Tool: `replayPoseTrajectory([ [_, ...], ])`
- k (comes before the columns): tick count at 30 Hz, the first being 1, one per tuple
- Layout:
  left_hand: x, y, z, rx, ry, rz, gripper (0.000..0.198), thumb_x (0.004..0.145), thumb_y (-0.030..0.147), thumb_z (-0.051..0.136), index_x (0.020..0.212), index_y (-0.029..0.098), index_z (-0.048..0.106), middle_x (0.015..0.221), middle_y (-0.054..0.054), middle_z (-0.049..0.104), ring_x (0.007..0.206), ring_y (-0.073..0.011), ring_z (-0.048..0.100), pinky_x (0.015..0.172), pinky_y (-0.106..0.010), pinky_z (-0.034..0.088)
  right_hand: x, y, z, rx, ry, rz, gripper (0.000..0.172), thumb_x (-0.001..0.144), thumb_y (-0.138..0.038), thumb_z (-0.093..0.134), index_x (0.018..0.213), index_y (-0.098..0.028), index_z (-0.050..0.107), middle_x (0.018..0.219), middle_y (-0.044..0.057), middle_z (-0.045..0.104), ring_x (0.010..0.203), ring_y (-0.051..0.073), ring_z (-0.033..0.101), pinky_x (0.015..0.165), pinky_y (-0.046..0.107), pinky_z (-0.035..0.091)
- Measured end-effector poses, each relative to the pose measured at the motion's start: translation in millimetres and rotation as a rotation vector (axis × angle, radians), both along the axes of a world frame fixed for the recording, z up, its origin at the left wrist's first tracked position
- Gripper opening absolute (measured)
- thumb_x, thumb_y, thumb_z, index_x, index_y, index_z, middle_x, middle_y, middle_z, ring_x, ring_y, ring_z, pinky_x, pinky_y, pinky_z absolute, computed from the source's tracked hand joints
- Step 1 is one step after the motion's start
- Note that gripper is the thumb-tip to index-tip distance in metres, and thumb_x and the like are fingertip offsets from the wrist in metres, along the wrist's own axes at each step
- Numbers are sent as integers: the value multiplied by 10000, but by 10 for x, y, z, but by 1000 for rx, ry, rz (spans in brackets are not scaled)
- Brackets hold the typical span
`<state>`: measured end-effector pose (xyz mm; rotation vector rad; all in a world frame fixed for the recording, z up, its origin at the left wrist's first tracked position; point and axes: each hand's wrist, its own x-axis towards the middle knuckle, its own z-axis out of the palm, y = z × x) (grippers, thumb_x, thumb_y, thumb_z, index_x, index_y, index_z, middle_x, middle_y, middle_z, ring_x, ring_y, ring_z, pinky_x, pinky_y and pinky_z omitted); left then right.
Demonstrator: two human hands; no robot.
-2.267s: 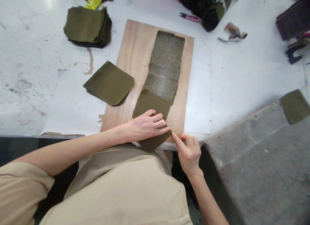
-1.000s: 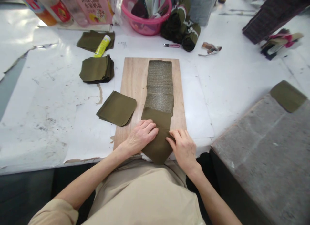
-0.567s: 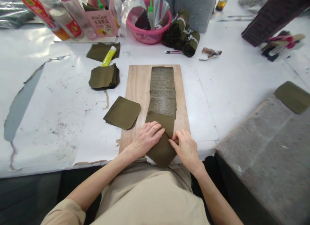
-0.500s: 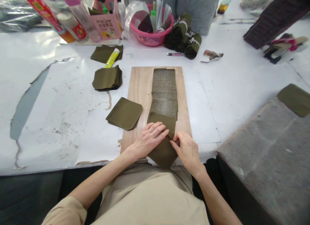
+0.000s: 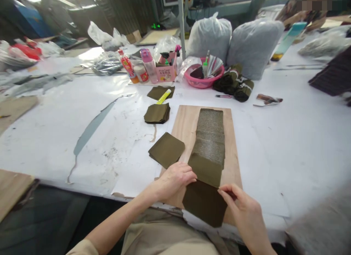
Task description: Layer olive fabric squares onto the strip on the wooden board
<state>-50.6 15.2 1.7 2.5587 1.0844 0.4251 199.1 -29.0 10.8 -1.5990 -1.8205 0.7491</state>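
Left hand (image 5: 177, 180) is down flat on the wooden board (image 5: 186, 127), fingers together and stretched out, tips pressing the left edge of the olive fabric square (image 5: 204, 205). Right hand (image 5: 244, 211) comes in from the near right, and its thumb and forefinger are pinched shut on that square's right corner. The square sits at the near end of the board, right at the counter's (image 5: 287, 138) near edge, turned at a slant, with its lowest corner hanging out past the board's edge.

Just beyond it, a row of overlapped fabric pieces (image 5: 210, 138) runs up the middle of the board toward the far edge, the nearest one plain olive, the rest showing a shiny ribbed surface. The square in hand overlaps the near end of that row.

Off the board's left edge, a loose stack of olive squares (image 5: 166, 149) lies half on the wood, half on the white counter. Farther back on the left is a second stack (image 5: 157, 113), and behind that a yellow glue tube (image 5: 163, 96) resting on another olive piece. Toward the counter's far edge stand a pink basin (image 5: 203, 81), dark rolls of olive fabric (image 5: 234, 83) and two grey stuffed bags (image 5: 210, 37).
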Motion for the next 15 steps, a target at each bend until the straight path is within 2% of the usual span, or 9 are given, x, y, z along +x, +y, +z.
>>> replayPoseTrajectory([
  [2, -77, -9, 76, 12, -9, 65, 245, 1006, 298, 464, 927, 184, 665, 836, -18, 661, 818, -144, 607, 756, -276, 434, -19, 49, -6, 73, -18, 3, 340, 917, -523, 501, 798, -254, 673, 736, -26, 714, 589, 127, 654, 589, 218, 517],
  [4, -86, -19, 162, 44, -39, 111, 233, 980, 359, 515, 1036, 181, 653, 935, -42, 674, 901, -165, 613, 796, -293, 449, -55, 94, 5, 114, -18, 29, 346, 912, -535, 507, 783, -263, 678, 726, -27, 714, 574, 127, 655, 578, 216, 526],
  [7, 8, -39, 239, 107, -82, 78, 355, 937, 433, 574, 1178, 174, 601, 1079, -82, 667, 1063, -209, 589, 903, -341, 453, -127, 147, 41, 111, 12, 106, 325, 907, -516, 526, 762, -270, 683, 732, -20, 718, 595, 136, 667, 579, 215, 537],
  [11, 99, -57, 237, 75, -135, 6, 186, 986, 278, 495, 1018, 189, 655, 870, -28, 690, 857, -153, 642, 818, -290, 479, -180, 212, 56, 62, 40, 153, 283, 903, -484, 548, 799, -270, 701, 764, -12, 732, 623, 143, 681, 605, 213, 553],
  [13, 25, -45, 247, -12, -198, 88, 192, 986, 257, 487, 959, 189, 664, 836, -12, 695, 790, -135, 649, 769, -260, 488, -164, 247, 23, 82, 45, 104, 298, 903, -502, 539, 833, -268, 708, 789, -10, 743, 650, 149, 697, 630, 216, 564],
  [15, -137, -7, 274, -109, -286, 249, 186, 984, 267, 494, 965, 195, 665, 884, -12, 708, 811, -134, 658, 751, -238, 497, -125, 275, -35, 107, 39, 35, 342, 901, -542, 519, 848, -265, 712, 807, -7, 751, 675, 160, 711, 651, 227, 573],
])
